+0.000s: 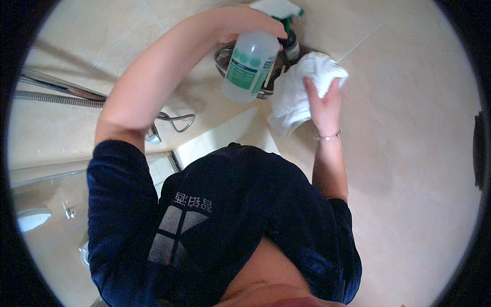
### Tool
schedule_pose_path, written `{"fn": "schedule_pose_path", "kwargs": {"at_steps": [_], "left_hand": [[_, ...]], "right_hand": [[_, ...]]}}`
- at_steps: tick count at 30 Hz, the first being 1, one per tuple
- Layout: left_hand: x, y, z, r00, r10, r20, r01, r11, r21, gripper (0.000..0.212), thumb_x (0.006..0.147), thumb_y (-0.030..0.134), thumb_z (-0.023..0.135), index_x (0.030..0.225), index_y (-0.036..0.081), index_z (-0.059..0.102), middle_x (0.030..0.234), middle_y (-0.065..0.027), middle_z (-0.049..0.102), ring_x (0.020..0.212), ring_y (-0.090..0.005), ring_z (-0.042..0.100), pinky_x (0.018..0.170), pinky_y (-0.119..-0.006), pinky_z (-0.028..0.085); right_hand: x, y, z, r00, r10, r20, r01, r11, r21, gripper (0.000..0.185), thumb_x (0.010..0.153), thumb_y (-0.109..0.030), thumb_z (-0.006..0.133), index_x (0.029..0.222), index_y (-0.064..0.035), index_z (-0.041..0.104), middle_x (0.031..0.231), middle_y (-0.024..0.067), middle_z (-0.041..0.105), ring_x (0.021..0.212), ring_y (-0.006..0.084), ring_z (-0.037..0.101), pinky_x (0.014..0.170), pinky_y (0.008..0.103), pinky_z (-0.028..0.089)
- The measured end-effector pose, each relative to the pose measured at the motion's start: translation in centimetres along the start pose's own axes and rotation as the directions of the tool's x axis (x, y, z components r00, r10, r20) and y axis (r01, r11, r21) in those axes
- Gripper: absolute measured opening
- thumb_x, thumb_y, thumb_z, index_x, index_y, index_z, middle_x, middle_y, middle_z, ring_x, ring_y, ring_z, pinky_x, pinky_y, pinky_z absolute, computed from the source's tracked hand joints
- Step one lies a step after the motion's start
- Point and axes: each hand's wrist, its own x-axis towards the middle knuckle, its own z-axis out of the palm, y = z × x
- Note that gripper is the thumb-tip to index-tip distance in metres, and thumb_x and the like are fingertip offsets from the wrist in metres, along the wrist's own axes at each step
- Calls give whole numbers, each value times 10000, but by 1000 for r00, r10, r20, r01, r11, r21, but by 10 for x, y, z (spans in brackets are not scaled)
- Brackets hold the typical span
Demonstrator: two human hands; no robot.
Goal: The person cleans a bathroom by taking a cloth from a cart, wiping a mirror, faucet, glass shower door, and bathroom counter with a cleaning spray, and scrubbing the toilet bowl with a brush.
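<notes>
A translucent plastic spray bottle (249, 69) with a green label and a white-and-green trigger head is in my left hand (268, 27). That hand wraps its neck, and some of the fingers are hidden. My right hand (324, 101), a bracelet at its wrist, holds a bunched white cloth (293, 88) beside a wall rack. The dark wire rack (221, 63) lies behind the spray bottle and partly out of sight. A small dark bottle (292, 48) stands by the rack, between the spray bottle and the cloth.
Beige tiled walls (402, 126) surround me. At left are a metal shower rail (61, 86), a flexible shower hose (57, 99) and a metal fitting (153, 136). White floor tiles (222, 138) show below the rack. A glass panel edge (50, 177) crosses the lower left.
</notes>
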Motion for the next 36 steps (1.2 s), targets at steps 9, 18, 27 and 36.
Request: {"fn": "schedule_pose_path", "kwargs": {"at_steps": [9, 18, 27, 36], "left_hand": [[-152, -36, -7, 770, 523, -365, -581, 811, -64, 379, 765, 60, 645, 1134, 40, 565, 960, -88, 601, 827, -220, 609, 746, -360, 483], [-194, -129, 13, 964, 106, -245, -139, 983, -121, 467, 744, 27, 650, 1178, 29, 478, 963, -62, 558, 798, -180, 638, 734, -305, 493], [-180, -219, 24, 952, 11, -306, -35, 997, -74, 527, 773, 70, 687, 1253, 55, 468, 931, -42, 595, 851, -138, 605, 819, -306, 474], [-165, -243, 19, 944, 83, -320, -64, 995, 70, 442, 747, 215, 651, 1134, 72, 494, 933, -132, 590, 854, -266, 576, 786, -349, 452]], "right_hand": [[83, -15, 42, 828, -119, 548, 442, 740, -507, 546, 842, -337, 621, 1263, -35, 452, 1137, 202, 594, 1058, 359, 561, 920, 394, 443], [90, 17, 141, 551, -245, 798, 749, 566, -343, 600, 726, -95, 610, 1313, -98, 489, 1273, 192, 506, 1220, 337, 442, 1028, 375, 370], [97, 29, 58, 326, -60, 943, 374, 925, -71, 541, 683, 127, 515, 1177, -74, 606, 1188, 120, 547, 1182, 259, 496, 997, 316, 388], [125, 37, 125, 866, 23, 499, 373, 635, -677, 510, 758, -116, 590, 1259, -72, 507, 1233, 231, 535, 1113, 363, 538, 964, 407, 434]]}}
